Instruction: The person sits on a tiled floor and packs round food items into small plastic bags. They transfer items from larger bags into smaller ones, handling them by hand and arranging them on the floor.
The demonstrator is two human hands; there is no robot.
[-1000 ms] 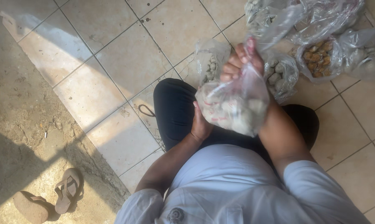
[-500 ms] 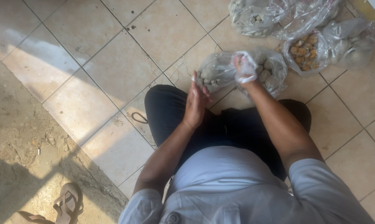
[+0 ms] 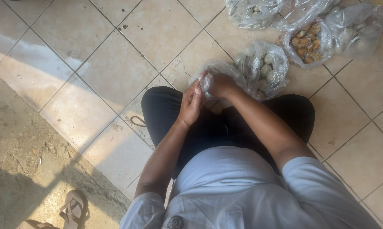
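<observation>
Above the knees, both hands are meeting over a beige tiled floor [image 3: 94,38]. Right hand [image 3: 220,84] is clenching the gathered neck of a clear thin plastic bag [image 3: 219,70], which is resting on the tiles just ahead of the legs. Left hand [image 3: 191,101] is lying flat against it, fingers straight, gripping nothing. Second clear bag w/ pale round lumps [image 3: 265,68] is sitting just beside; a brown sandal [image 3: 72,210] is lying well apart, bottom left.
</observation>
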